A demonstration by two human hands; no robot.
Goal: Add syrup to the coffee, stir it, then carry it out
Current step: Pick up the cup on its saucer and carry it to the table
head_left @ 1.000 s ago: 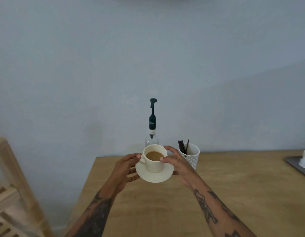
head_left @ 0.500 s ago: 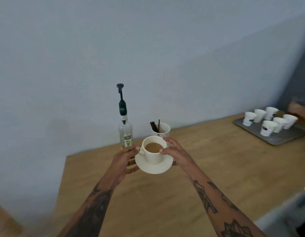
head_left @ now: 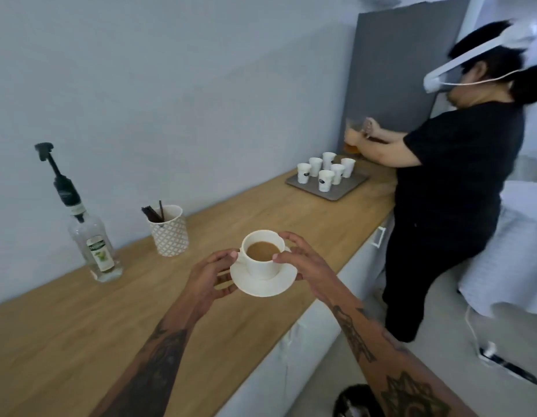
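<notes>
a white cup of milky coffee [head_left: 262, 254] sits on its saucer [head_left: 262, 286], lifted clear above the wooden counter [head_left: 81, 326] near its front edge, as the carry-out leg of the task appears to be in hand. the left hand [head_left: 205, 281] cradles the saucer from the left, its thumb touching the cup by the handle and its fingers [head_left: 223, 288] curled under the rim; the right hand [head_left: 302, 263] braces the other side, thumb on the cup's lip and fingers wrapped round the far wall. behind, the pump-topped syrup bottle [head_left: 94, 245] and a patterned cup of dark stirrers [head_left: 168, 230] stand on the counter, well apart from the coffee. doing this step well likely means keeping the saucer level, holding both grips steady and turning slowly, since the coffee stands fairly high in the cup (a quick swing could slop it over). a second person in black [head_left: 450, 206], wearing a head rig, stands at the far end of the counter just beside a tray of paper cups [head_left: 327, 183] and close to any way out, so a wide berth seems wise. what that person's hands are working on is blurred; the cup's handle is mostly hidden by the left thumb; the saucer's underside and the fingers beneath it cannot be seen; and a dark object at the bottom edge is cut off and unidentifiable.
</notes>
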